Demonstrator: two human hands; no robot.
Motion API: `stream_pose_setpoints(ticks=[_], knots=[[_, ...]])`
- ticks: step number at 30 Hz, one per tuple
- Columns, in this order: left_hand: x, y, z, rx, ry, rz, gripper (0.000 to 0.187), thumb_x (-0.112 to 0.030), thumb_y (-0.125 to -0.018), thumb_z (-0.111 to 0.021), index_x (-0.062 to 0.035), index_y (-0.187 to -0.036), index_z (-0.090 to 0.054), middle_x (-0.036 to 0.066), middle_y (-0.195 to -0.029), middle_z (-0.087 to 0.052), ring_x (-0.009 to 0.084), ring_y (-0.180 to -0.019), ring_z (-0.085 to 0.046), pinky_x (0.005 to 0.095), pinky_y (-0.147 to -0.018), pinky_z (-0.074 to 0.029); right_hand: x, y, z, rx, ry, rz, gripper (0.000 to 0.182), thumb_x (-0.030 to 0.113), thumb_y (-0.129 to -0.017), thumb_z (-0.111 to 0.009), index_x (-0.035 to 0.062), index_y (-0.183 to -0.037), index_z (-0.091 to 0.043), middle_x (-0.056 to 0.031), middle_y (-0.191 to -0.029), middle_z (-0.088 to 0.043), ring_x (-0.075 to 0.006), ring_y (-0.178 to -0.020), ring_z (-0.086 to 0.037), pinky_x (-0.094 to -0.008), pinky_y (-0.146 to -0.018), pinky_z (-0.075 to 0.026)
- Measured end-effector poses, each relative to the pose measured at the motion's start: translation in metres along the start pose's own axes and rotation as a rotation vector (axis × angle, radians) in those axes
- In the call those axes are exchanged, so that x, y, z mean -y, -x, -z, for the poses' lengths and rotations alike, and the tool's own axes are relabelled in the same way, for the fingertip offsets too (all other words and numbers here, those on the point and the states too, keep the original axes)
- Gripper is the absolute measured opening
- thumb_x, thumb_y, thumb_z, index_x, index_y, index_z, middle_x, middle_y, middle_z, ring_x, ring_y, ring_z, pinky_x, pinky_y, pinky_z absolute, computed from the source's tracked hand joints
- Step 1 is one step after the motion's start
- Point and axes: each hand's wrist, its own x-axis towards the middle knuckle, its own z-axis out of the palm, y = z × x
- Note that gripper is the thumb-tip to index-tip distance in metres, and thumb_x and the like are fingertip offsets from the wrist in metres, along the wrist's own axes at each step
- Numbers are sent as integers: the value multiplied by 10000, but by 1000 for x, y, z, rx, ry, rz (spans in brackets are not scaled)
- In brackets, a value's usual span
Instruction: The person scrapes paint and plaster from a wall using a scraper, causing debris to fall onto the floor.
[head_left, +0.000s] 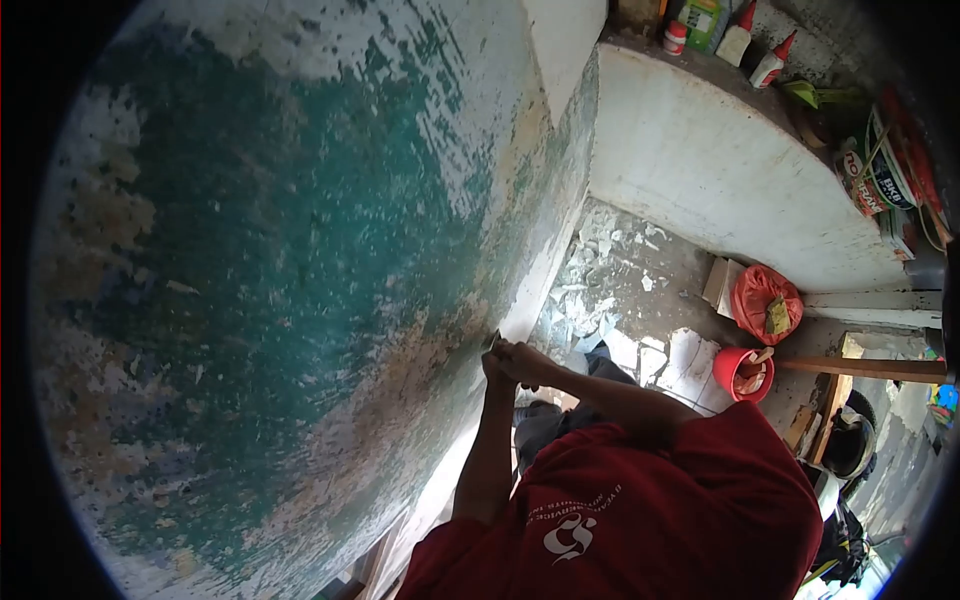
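Observation:
My left hand [496, 368] and my right hand [524, 363] are closed together around what looks like a paint scraper [493, 340]. Only a small dark end of it shows past my knuckles, against the wall; its handle is mostly hidden by my fingers. The wall [300, 230] carries worn green paint, with pale, scraped and brownish patches. Both hands are close to its lower part, where a white strip [525, 300] runs along the edge.
Paint flakes [580, 290] litter the floor beyond my hands. A red bucket [743, 375] and a red bag [766, 303] stand to the right. Glue bottles [772, 62] and containers line a ledge at the upper right. A wooden plank [860, 369] juts in at the right.

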Motion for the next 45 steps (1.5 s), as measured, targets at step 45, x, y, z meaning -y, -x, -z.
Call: stream_pose_setpoints(ticks=[45], knots=[[-9, 31, -71, -40, -303, 152, 144, -111, -763, -404, -85, -626, -440, 29, -564, -437, 160, -535, -460, 321, -524, -423, -20, -11, 9, 19, 37, 116, 295, 134, -767, -376, 81, -996, -553, -152, -633, -580, -220, -474, -584, -328, -358, -468]])
